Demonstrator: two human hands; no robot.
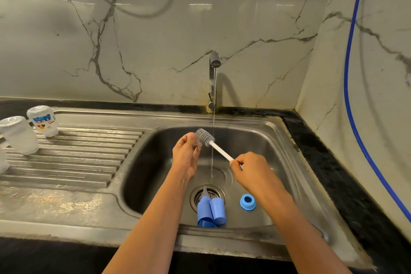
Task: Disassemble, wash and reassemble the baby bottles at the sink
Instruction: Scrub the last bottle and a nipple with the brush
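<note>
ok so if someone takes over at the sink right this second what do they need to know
Left hand: pinches a small clear part, possibly a teat, against the brush head.
Right hand: grips the brush by its white handle.
Tap: running.
Sink basin: two blue caps lie at the drain, with a blue ring beside them.
Drainboard: bottle bodies stand upside down.
Done: bottles are taken apart, and the bodies look washed.
Left: finish the clear part, wash the blue pieces, reassemble.
</note>
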